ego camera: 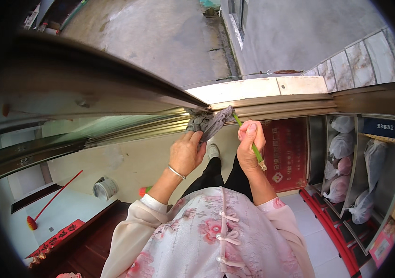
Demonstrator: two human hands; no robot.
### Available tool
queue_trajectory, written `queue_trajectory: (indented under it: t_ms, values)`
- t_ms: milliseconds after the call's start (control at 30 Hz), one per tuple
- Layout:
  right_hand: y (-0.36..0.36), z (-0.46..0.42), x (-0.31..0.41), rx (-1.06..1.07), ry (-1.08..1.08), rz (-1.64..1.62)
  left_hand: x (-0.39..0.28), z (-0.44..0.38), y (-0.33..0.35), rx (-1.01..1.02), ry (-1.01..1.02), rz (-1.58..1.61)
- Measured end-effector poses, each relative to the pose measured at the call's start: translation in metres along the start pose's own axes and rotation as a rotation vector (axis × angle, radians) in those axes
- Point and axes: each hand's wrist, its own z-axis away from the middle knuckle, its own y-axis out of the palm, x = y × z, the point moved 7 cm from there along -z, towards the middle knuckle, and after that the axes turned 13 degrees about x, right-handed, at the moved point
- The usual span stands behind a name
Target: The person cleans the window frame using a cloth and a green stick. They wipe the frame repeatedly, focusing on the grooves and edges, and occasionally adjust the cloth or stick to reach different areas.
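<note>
In the head view my left hand (186, 150) grips the lower end of a grey cloth (214, 121), which lies against the sill where the sliding window's frame meets its tracks. My right hand (252, 143) is closed around a thin green stick (237, 120). The stick's upper tip touches the right end of the cloth, and its frayed pale lower end (262, 165) sticks out below my hand. The metal window tracks (288, 107) run to the right, just above my right hand. An open glass sash (89, 83) extends to the left.
A pale stone ledge (239, 88) lies outside the tracks, with a wire and turnbuckle (286, 72) beyond. Shelves with bagged items (341, 146) stand at right, near a red mat (286, 156). A bucket (105, 188) and red-handled brush (58, 196) appear at left.
</note>
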Motion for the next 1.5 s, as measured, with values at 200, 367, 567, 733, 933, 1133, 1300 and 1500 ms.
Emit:
queue_trajectory:
  t_ms: [200,367,567,733,933,1133,1300,1500]
  values:
    - [0.026,-0.005,-0.015,-0.021,0.030,-0.267,0.036,0.023,-0.008,0.075,-0.059,0.158]
    - [0.044,0.003,-0.003,-0.060,0.052,-0.286,0.058,0.037,-0.016,0.094,-0.084,0.464]
    - [0.133,0.052,-0.025,0.150,0.097,-0.461,0.112,0.102,-0.088,0.056,-0.308,0.635]
    - [0.154,0.069,-0.004,0.384,0.295,-0.828,0.102,0.144,-0.116,-0.125,-0.055,0.627]
    - [0.024,0.067,-0.024,0.074,0.441,-1.275,0.029,0.113,-0.107,-0.121,0.234,0.901]
    - [-0.163,0.109,-0.050,-0.496,0.297,-1.094,-0.048,0.045,-0.061,-0.039,0.325,1.130]
    - [-0.248,0.131,-0.032,-0.632,0.269,-0.891,-0.154,-0.047,-0.030,-0.034,0.522,1.180]
    - [-0.314,0.143,-0.031,-0.738,0.288,-0.816,-0.278,-0.178,0.057,0.053,0.626,0.963]
